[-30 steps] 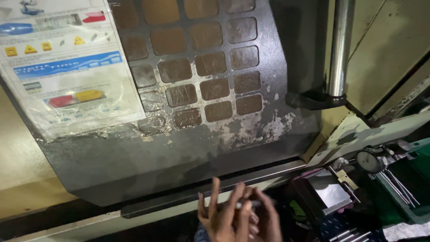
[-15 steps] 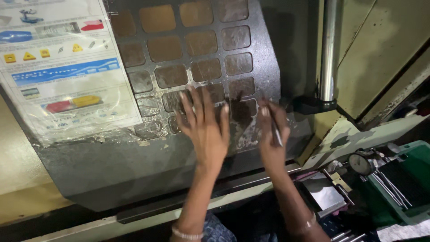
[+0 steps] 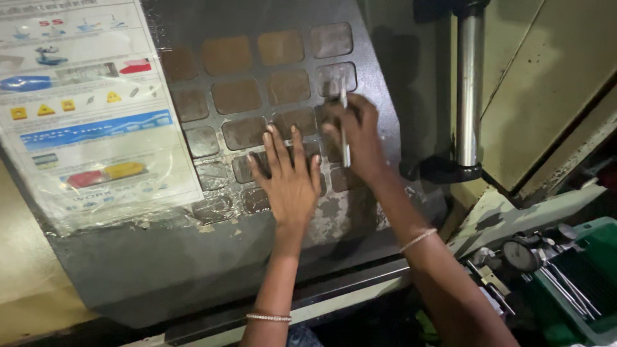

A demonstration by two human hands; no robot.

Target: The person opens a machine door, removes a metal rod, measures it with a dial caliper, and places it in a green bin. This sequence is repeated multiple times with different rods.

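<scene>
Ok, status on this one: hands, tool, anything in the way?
Left hand flat on the keypad panel. Right hand gripping a thin metal tool, tip at an upper key. Nothing blocking.

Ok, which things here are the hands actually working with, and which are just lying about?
In use:
- left hand, flat on the dark keypad panel
- right hand, holding a thin metal tool against the worn square keys

Lying about:
- plastic-wrapped chart
- steel column
- dial gauge
- green tray
</scene>
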